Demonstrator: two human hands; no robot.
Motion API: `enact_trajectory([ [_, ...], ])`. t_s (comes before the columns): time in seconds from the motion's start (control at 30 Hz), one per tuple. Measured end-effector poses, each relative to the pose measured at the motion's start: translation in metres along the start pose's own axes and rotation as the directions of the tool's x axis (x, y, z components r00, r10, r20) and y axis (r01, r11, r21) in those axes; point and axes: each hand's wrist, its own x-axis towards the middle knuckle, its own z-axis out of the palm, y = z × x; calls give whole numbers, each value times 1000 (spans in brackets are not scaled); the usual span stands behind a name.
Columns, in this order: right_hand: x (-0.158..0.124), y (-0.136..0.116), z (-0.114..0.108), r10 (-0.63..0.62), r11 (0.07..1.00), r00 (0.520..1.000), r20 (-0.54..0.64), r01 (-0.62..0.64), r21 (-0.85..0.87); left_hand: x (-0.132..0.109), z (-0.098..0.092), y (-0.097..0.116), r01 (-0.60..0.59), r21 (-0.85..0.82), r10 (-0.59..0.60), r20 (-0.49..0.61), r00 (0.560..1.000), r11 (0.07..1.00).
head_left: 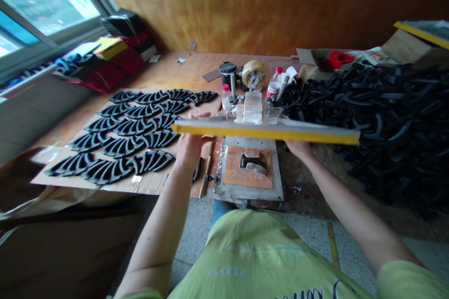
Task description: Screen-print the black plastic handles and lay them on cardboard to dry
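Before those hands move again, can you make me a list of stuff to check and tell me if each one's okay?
1. Left hand gripping the yellow-edged frame: ok.
2. Right hand gripping it too: ok.
3. One black part lying on the brown pad: ok.
4. Black part uncovered, in this view: ok.
5. Red caps on both bottles: ok.
6. The frame's flat underside clean: cannot tell, we mostly see its edge.
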Motion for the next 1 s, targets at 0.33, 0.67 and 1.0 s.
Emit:
enact_trajectory([
  [0.33, -79, -92, 62, -2, 993, 975, 223, 29, -117, -65, 41, -70, 335, -114, -324, 102, 940, 935],
  [0.67, -62, -35, 47, -35, 988, 998, 61, 26, 149, -111, -15, -130, 520, -186, -551, -215, 807, 834],
  [1.0, -25, 119, 87, 633, 752, 748, 198, -656, 73, -108, -181, -189, 732, 440, -427, -608, 669, 520],
])
